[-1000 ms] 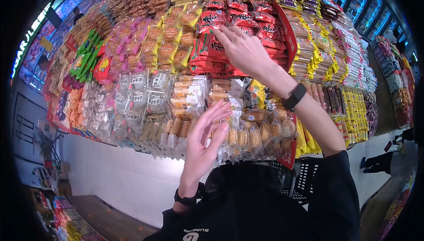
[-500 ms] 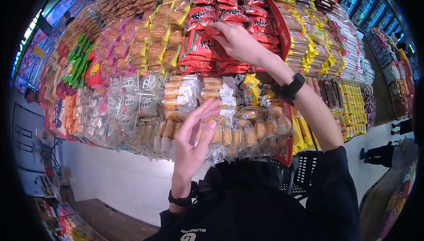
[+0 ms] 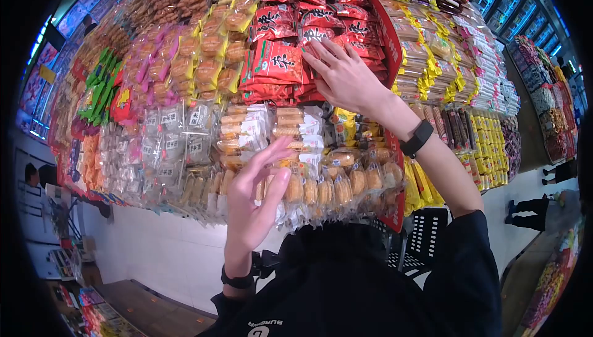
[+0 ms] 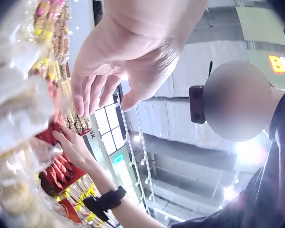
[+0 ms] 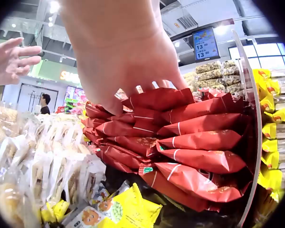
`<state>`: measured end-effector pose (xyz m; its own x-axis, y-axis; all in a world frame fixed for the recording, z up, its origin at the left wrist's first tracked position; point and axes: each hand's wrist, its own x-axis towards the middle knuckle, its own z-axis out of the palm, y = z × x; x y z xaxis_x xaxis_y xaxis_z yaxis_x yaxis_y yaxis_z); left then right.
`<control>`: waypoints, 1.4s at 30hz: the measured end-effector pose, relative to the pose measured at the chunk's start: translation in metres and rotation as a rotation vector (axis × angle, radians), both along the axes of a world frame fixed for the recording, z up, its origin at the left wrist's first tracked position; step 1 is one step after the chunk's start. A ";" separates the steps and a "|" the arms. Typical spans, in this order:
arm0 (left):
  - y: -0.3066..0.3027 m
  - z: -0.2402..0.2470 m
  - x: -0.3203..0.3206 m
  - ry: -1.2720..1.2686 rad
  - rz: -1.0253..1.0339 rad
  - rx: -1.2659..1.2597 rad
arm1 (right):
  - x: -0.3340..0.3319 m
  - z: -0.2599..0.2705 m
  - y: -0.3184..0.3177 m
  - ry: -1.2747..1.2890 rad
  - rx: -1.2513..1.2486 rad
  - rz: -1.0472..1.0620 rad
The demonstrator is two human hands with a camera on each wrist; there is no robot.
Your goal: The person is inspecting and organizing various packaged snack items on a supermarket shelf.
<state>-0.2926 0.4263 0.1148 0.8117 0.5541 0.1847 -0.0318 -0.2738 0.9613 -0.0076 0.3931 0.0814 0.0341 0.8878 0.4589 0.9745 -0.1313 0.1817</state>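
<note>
Several red snack packets (image 3: pixel 279 62) with black lettering lie stacked in front of me. My right hand (image 3: pixel 349 81) rests over the stack's right part with its fingers spread and fairly straight. In the right wrist view its fingertips reach over the top red packet (image 5: pixel 156 99), and the thumb lies at the pile's left side. My left hand (image 3: pixel 252 204) hovers over wrapped round pastries (image 3: pixel 324 190) at the near edge, fingers loosely extended and holding nothing. The left wrist view also shows this relaxed left hand (image 4: pixel 128 61) beside clear wrappers.
A red divider (image 3: pixel 390 34) borders the packets on the right, with yellow-tied stick packs (image 3: pixel 432 59) beyond. Yellow-wrapped buns (image 3: pixel 213 47) lie to the left. Clear-bagged snacks (image 3: pixel 164 145) fill the near left. A black perforated chair (image 3: pixel 426 238) stands below the display's near edge.
Half a second ago my right hand pinched a raised red packet; now that packet lies down and the fingers are spread over the pile. The left hand stays raised; the display shifts left in view.
</note>
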 end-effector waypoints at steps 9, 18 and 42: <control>0.058 0.069 0.028 0.225 -0.194 1.069 | 0.023 0.027 -0.007 0.425 -0.174 0.139; 0.125 0.011 0.134 0.193 -0.263 1.599 | 0.021 0.011 -0.005 -0.051 0.010 0.054; 0.130 0.005 0.105 0.175 -0.048 1.454 | 0.016 0.034 -0.025 0.150 0.086 0.218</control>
